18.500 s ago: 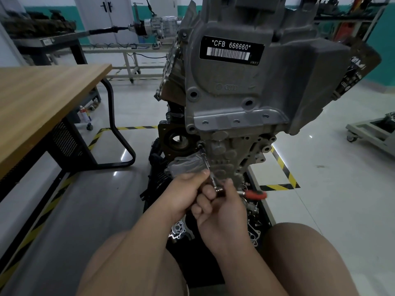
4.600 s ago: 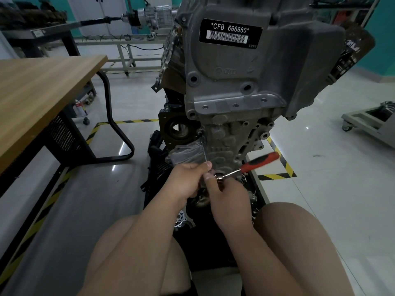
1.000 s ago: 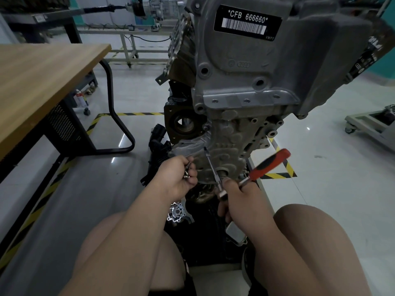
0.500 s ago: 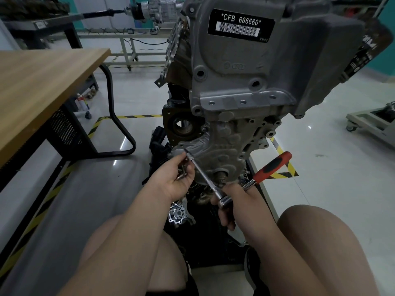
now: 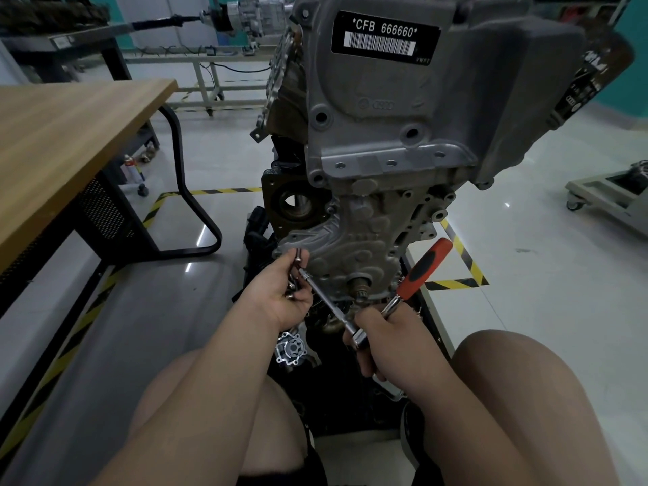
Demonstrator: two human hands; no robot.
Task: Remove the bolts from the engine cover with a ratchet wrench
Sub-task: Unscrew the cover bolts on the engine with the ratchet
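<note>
Facing the near side, the engine cover (image 5: 354, 247) is seen low on the upright engine (image 5: 526, 82), beneath a larger grey housing (image 5: 385, 110) on which a black label (image 5: 385, 36) reading "CFB 666660" is fixed. A round shaft end (image 5: 361, 285) is seen at the bottom edge of the cover. The ratchet wrench (image 5: 392, 306) is gripped by the right hand (image 5: 385, 338), whose fingers are curled round its head; its red and black handle (image 5: 426, 271) is pointed up and to the right, clear of the cover. A long extension bar (image 5: 326, 299) is carried up and to the left from the head, and its socket end is laid just beside the fingers of the left hand (image 5: 280, 296); whether they touch cannot be told. Several bolts (image 5: 291, 292) are held in the curled left hand, and one more bolt (image 5: 298, 257) is pinched upright at its fingertips, close to the left edge of the cover. A small silver gear-like part (image 5: 292, 350) is seen on the dark stand below the hands, between the person's bare knees. A wooden bench (image 5: 70, 135) on a black frame is placed at the left, well apart from the engine. Yellow and black tape (image 5: 456, 284) is laid on the glossy floor (image 5: 526, 310) to the right, and a low wheeled cart (image 5: 610, 194) is parked at the far right.
</note>
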